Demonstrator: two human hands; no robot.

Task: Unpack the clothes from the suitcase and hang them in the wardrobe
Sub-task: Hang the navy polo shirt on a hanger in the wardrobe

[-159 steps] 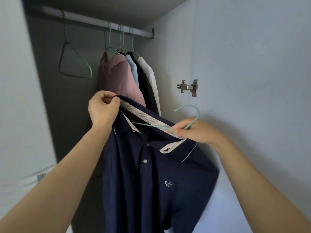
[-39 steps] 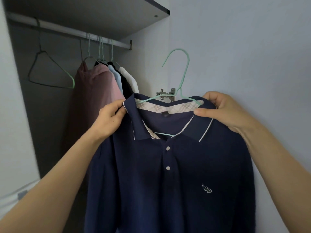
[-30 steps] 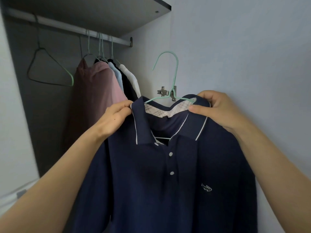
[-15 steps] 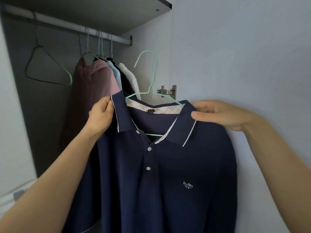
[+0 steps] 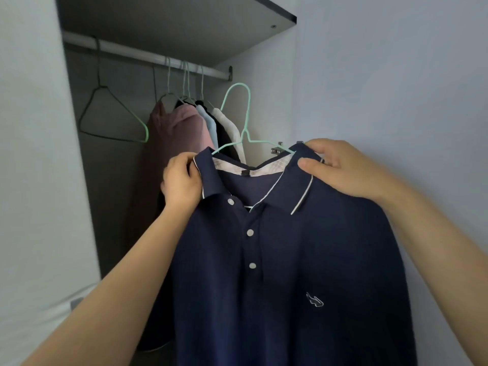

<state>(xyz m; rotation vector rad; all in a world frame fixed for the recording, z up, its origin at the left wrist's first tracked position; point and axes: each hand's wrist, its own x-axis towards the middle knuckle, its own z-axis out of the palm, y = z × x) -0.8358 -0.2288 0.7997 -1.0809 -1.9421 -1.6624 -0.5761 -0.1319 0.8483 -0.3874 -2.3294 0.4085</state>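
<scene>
L hand (image 5: 182, 182) fingers pinch the navy polo (image 5: 290, 260) collar; R hand (image 5: 343, 170) fingers clamp its other side. Polo on mint hanger (image 5: 248, 112), held before the wardrobe. Hook upright; rail (image 5: 132, 50) is up-left of it, L hand nearer.

Wall (image 5: 396, 75): plain pale grey-blue, behind the right hand (image 5: 351, 170).
Wardrobe (image 5: 111, 207): open, dark inside, beyond the left hand (image 5: 182, 183); white rail (image 5: 132, 50) and shelf (image 5: 184, 25) above it.
Light: dim, even.
</scene>
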